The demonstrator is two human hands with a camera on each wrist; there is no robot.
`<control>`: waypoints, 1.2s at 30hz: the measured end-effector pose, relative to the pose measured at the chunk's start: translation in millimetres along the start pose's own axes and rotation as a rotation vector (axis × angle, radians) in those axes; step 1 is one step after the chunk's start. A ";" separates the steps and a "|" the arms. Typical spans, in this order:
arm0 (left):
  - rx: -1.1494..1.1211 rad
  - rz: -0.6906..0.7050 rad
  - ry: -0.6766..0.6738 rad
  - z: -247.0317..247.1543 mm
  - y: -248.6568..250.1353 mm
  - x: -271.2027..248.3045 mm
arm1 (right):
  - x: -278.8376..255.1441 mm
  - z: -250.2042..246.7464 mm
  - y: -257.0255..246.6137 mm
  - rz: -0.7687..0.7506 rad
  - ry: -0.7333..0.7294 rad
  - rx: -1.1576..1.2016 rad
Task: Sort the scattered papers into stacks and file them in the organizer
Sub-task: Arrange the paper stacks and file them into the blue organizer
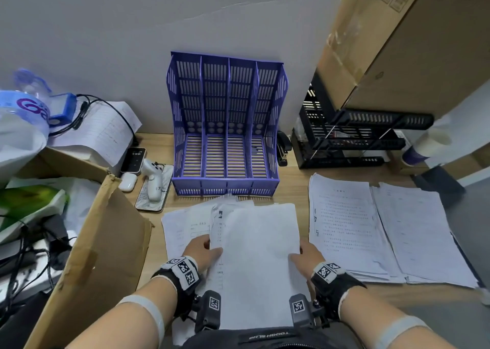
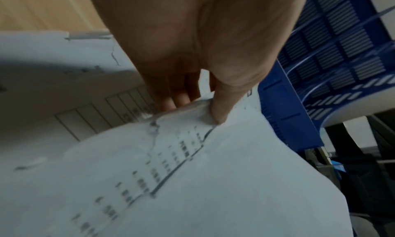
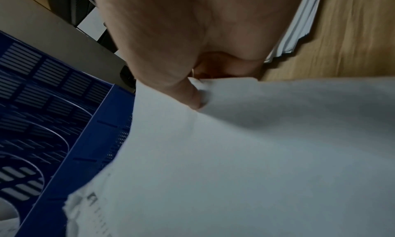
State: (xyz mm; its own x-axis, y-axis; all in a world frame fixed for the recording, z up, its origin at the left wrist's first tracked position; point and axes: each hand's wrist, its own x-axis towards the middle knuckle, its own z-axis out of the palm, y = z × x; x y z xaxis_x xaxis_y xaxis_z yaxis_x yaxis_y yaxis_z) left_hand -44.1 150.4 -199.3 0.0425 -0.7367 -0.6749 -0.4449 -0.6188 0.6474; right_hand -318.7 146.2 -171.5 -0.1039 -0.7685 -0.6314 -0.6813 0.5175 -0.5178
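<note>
Papers (image 1: 258, 256) are held over the desk in front of the organizer (image 1: 226, 125), left hand (image 1: 201, 248) and right hand (image 1: 309, 254) each pinching a side edge. The bundle looks uneven, so sheets could slip or crumple going in. Only "TOUGH SLM"-ish strap text reads, upside down.

Blue slotted file organizer (image 1: 226, 125): four upright compartments, standing at desk rear against wall, all seemingly empty. Bundle of white sheets (image 1: 258, 258): lifted just before organizer, blank face up, printed page curling at left edge. Loose printed forms (image 1: 183, 229) beneath. Two stacks of printed papers (image 1: 371, 229) flat at right.
</note>
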 end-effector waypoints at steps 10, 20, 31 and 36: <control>-0.286 0.122 0.248 -29.7 12.5 5.8 | 12.6 -31.6 17.7 0.036 0.258 0.074; -0.333 0.284 0.164 -24.5 59.5 21.8 | 10.5 -67.7 33.2 0.090 0.447 0.175; -0.190 0.312 -0.091 60.0 101.1 47.0 | -16.4 -101.5 53.5 0.065 0.264 0.514; -0.277 0.187 -0.223 98.8 99.5 70.9 | -20.7 -102.7 63.3 0.088 0.149 0.706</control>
State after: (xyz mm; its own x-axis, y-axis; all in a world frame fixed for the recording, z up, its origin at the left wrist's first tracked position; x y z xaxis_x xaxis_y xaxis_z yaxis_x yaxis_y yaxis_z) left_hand -173.8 63.5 -217.7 -0.2254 -0.7850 -0.5770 -0.1677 -0.5522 0.8167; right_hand -434.1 156.2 -131.9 -0.2684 -0.7298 -0.6288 -0.0408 0.6607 -0.7495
